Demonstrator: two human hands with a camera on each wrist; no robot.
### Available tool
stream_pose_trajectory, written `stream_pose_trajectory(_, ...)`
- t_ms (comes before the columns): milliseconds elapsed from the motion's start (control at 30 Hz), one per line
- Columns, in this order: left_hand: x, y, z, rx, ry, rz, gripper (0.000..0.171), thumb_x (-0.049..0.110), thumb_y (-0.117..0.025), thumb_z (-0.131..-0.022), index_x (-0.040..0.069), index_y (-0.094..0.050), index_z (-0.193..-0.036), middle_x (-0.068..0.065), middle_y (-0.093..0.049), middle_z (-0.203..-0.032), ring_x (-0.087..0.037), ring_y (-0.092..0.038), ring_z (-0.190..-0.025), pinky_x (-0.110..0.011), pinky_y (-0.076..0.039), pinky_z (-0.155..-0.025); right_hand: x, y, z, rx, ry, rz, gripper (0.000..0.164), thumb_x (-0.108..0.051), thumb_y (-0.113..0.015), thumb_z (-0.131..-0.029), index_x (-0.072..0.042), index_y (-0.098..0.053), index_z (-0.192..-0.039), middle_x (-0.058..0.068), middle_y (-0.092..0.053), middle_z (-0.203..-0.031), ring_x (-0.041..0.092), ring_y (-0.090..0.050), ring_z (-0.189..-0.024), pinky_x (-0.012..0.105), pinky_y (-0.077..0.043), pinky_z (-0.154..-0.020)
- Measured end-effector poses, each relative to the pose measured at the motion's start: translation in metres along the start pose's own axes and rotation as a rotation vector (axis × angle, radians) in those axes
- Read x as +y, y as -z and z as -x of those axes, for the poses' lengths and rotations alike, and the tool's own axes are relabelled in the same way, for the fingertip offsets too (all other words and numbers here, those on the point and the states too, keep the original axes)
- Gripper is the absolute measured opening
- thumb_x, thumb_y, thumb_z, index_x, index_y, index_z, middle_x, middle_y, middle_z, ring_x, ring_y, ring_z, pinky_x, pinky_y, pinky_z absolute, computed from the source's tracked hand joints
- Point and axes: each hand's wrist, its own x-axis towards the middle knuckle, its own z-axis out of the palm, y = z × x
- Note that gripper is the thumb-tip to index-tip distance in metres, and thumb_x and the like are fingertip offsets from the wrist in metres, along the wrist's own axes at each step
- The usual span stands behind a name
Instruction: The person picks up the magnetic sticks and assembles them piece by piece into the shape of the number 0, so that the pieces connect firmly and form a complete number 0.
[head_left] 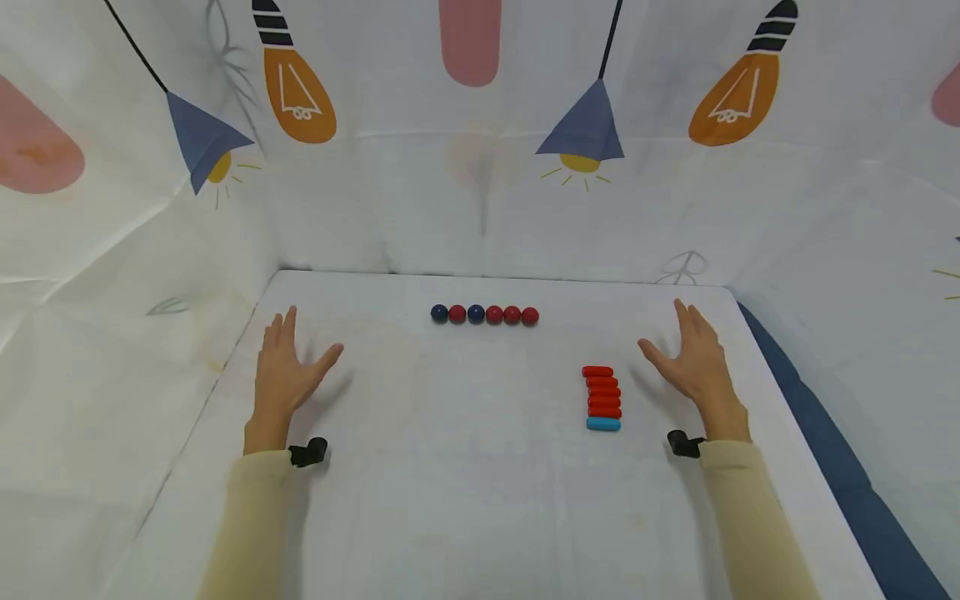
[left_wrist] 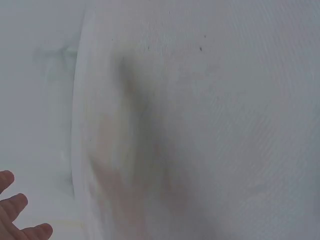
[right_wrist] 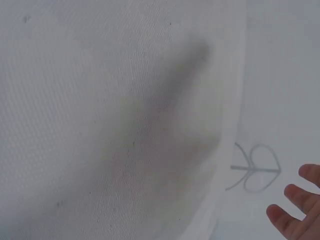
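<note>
My left hand (head_left: 286, 372) hovers over the left part of the white table, fingers straight, thumb spread, holding nothing. On the right side my right hand (head_left: 693, 364) is held the same way, with nothing in it. Nearest to it lies a stack-like column of small red sticks (head_left: 603, 392) with one blue stick (head_left: 603, 424) at its near end. Toward the far edge runs a row of small balls, with dark blue balls (head_left: 439, 314) and red balls (head_left: 512, 315) in it. Both wrist views show only fingertips (left_wrist: 14, 205) (right_wrist: 299, 199) and cast shadows.
The white table (head_left: 450, 483) ends at a white cloth wall (head_left: 390, 200) printed with lamps and bulbs. Dark blue fabric (head_left: 840, 467) shows past the right edge. A small black wrist camera (head_left: 308, 452) sits at the left cuff, another black camera (head_left: 685, 443) at the right.
</note>
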Motion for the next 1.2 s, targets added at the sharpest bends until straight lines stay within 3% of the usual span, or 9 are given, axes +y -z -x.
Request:
stream_pose_trajectory(167, 0.007, -0.006, 0.003, 0.02, 0.022, 0.081, 0.104, 0.066, -0.066, -0.089, 0.028, -0.009, -0.167, -0.013, -0.006, -0.174, -0.044, -0.011, -0.158, -0.076, -0.022, -0.114, 0.0, -0.003, 0.005, -0.012, 0.006, -0.07, 0.104, -0.058, -0.065, -0.093, -0.011, -0.009, -0.166, 0.03, -0.017, -0.167, 0.054, -0.022, -0.15, 0.079, -0.028, -0.107)
stream_pose_trajectory(467, 0.02, -0.02, 0.004, 0.017, -0.034, 0.246, 0.099, 0.054, -0.072, -0.091, 0.027, -0.015, -0.166, -0.011, -0.012, -0.173, -0.038, -0.011, -0.159, -0.07, -0.016, -0.121, -0.002, -0.01, 0.013, -0.025, 0.002, -0.186, 0.105, -0.052, -0.07, -0.092, -0.01, -0.008, -0.166, 0.028, -0.019, -0.168, 0.052, -0.024, -0.149, 0.076, -0.029, -0.11)
stream_pose_trajectory(700, 0.032, -0.033, 0.009, -0.02, -0.049, 0.246, 0.101, 0.056, -0.073, -0.09, 0.026, -0.015, -0.166, -0.011, -0.018, -0.172, -0.039, -0.018, -0.157, -0.068, -0.021, -0.121, -0.005, -0.014, 0.017, -0.034, -0.015, -0.225, 0.105, -0.049, -0.073, -0.092, -0.01, -0.01, -0.166, 0.028, -0.023, -0.166, 0.052, -0.03, -0.146, 0.074, -0.034, -0.108)
stream_pose_trajectory(833, 0.04, -0.041, 0.011, -0.024, -0.055, 0.26, 0.101, 0.055, -0.074, -0.089, 0.025, -0.017, -0.166, -0.011, -0.022, -0.171, -0.039, -0.023, -0.155, -0.067, -0.031, -0.116, -0.005, -0.016, 0.021, -0.039, -0.019, -0.296, 0.101, -0.045, -0.075, -0.092, -0.008, -0.015, -0.164, 0.028, -0.031, -0.162, 0.052, -0.04, -0.14, 0.069, -0.042, -0.105)
stream_pose_trajectory(933, 0.047, -0.045, 0.013, -0.021, -0.066, 0.276, 0.099, 0.054, -0.075, -0.089, 0.024, -0.02, -0.166, -0.011, -0.027, -0.169, -0.038, -0.03, -0.152, -0.066, -0.039, -0.112, -0.006, -0.017, 0.023, -0.071, -0.02, -0.345, 0.099, -0.045, -0.076, -0.092, -0.007, -0.018, -0.163, 0.028, -0.035, -0.16, 0.051, -0.043, -0.138, 0.067, -0.043, -0.106)
stream_pose_trajectory(1200, 0.063, -0.055, 0.016, -0.033, -0.091, 0.285, 0.097, 0.054, -0.077, -0.087, 0.027, -0.025, -0.164, -0.011, -0.036, -0.165, -0.035, -0.033, -0.15, -0.063, -0.041, -0.111, -0.009, -0.022, 0.025, -0.155, 0.006, -0.369, 0.093, -0.045, -0.074, -0.093, -0.011, -0.022, -0.163, 0.03, -0.039, -0.156, 0.05, -0.046, -0.134, 0.067, -0.045, -0.105)
